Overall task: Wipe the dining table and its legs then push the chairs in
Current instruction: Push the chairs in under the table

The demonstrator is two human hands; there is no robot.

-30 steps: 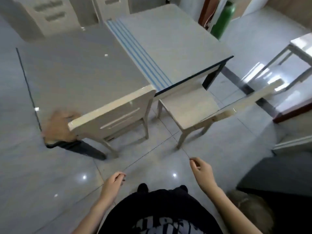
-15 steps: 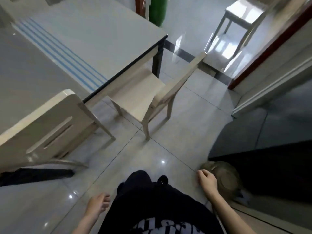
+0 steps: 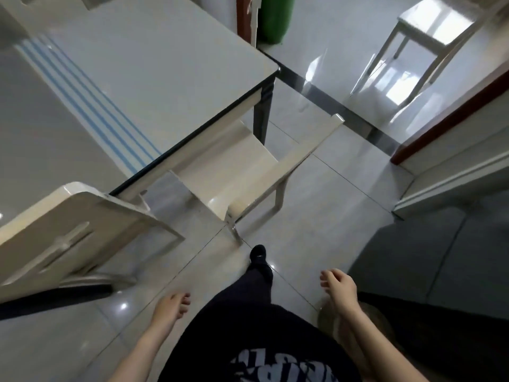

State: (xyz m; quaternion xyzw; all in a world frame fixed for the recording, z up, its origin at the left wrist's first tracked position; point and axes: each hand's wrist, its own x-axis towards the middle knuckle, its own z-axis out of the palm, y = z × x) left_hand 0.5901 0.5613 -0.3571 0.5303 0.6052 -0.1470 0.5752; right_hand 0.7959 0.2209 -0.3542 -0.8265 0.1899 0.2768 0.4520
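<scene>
Both hands (image 3: 170, 306) (image 3: 340, 285) empty; R chair (image 3: 239, 175) partly under table (image 3: 165, 64).

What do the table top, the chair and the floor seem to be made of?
Table top: probably glass or a glossy laminate, since it is smooth with a thin dark edge and printed blue stripes.
Chair: likely cream-painted or lacquered wood, with a shiny seat.
Floor: polished grey tile, showing joint lines and reflections.

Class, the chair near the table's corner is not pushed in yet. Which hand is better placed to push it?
Probably the right hand: empty, it hangs nearer that chair's backrest; the left hand sits nearer the other chair.
</scene>
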